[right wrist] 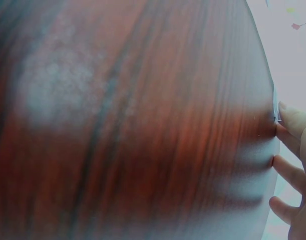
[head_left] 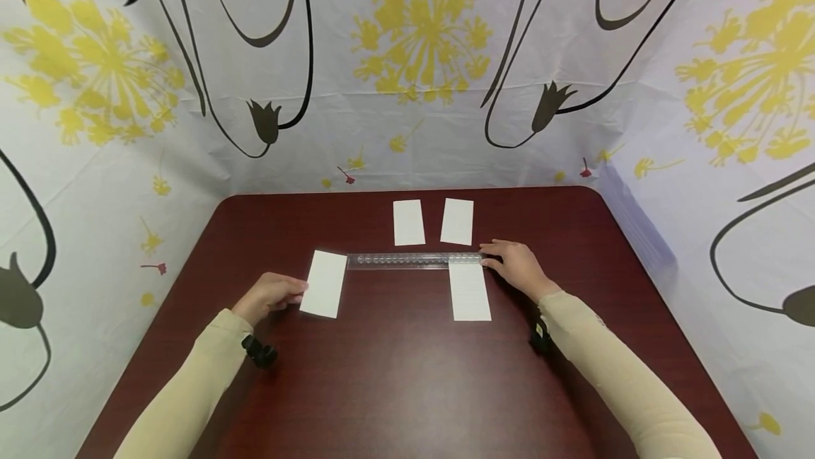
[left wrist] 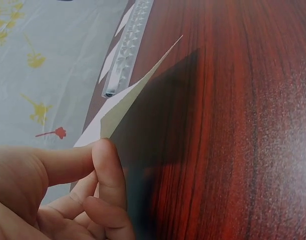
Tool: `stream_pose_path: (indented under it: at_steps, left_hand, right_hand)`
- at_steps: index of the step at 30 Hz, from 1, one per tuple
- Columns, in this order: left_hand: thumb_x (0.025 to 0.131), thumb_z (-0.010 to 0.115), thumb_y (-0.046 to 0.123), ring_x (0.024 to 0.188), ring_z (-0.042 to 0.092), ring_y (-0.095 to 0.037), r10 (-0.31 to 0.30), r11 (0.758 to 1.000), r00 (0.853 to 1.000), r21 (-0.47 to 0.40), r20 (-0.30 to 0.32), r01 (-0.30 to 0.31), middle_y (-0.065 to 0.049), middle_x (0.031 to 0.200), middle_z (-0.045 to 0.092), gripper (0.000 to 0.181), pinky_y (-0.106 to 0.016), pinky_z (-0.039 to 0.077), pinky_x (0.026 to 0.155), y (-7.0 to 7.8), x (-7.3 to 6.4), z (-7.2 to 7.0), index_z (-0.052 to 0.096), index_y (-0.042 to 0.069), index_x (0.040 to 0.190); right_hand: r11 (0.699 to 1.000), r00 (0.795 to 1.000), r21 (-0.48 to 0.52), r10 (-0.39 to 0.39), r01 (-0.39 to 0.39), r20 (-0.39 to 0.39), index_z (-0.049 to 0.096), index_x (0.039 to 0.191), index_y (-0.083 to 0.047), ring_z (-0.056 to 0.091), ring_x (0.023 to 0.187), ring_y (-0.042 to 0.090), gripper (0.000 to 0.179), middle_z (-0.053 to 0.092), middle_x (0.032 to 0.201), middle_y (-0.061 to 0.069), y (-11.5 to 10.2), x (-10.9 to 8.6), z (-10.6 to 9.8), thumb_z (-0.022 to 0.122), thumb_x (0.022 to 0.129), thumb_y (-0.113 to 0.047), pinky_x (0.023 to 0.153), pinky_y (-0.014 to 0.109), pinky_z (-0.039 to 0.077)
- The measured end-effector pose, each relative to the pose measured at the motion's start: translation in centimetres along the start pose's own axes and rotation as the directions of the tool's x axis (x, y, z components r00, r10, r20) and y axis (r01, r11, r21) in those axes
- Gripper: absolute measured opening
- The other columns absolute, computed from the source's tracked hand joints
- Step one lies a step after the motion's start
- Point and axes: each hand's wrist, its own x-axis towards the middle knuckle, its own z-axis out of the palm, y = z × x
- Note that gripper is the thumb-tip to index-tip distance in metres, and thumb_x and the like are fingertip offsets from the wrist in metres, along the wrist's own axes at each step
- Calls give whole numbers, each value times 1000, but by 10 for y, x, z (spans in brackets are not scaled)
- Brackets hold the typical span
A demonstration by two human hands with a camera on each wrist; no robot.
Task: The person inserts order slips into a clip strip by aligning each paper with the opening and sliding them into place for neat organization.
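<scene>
My left hand (head_left: 270, 294) pinches the left edge of a white paper card (head_left: 323, 284) between thumb and fingers. In the left wrist view this card (left wrist: 120, 107) is tilted, raised off the table and casting a shadow. A clear plastic ruler (head_left: 401, 259) lies crosswise on the table, its left end beside the held card. At its right end, my right hand (head_left: 517, 266) holds the ruler with thumb and fingers. Another white card (head_left: 470, 294) lies below the ruler's right part, its top edge at the ruler. The right wrist view barely shows the ruler's end.
Two more white cards, a left one (head_left: 409, 223) and a right one (head_left: 457, 221), lie behind the ruler near the far edge. The dark red wooden table (head_left: 395, 388) has rounded far corners. A flower-patterned curtain (head_left: 407, 141) surrounds it.
</scene>
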Motion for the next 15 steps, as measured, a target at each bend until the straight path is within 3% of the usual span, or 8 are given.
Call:
stream_pose_path:
  at_steps: [10,15]
  left_hand:
    - [89,73,26,62,64,0,18,1000,999,-10,38,-18,12,63,69,34,-22,45,63,4,-3,2,72,0,111]
    - [90,72,24,61,64,0,10,1000,1000,7,19,-10,12,61,69,36,-23,45,63,4,-1,6,70,-2,115]
  right_hand:
    - [1000,1000,-4,6,-6,-1,68,127,-10,55,133,32,38,66,133,11,-2,-1,-1,68,93,-27,107,52,48]
    - [1000,1000,-2,9,-9,2,68,127,-9,55,133,32,39,66,134,11,-4,-2,-3,68,93,-28,107,52,48]
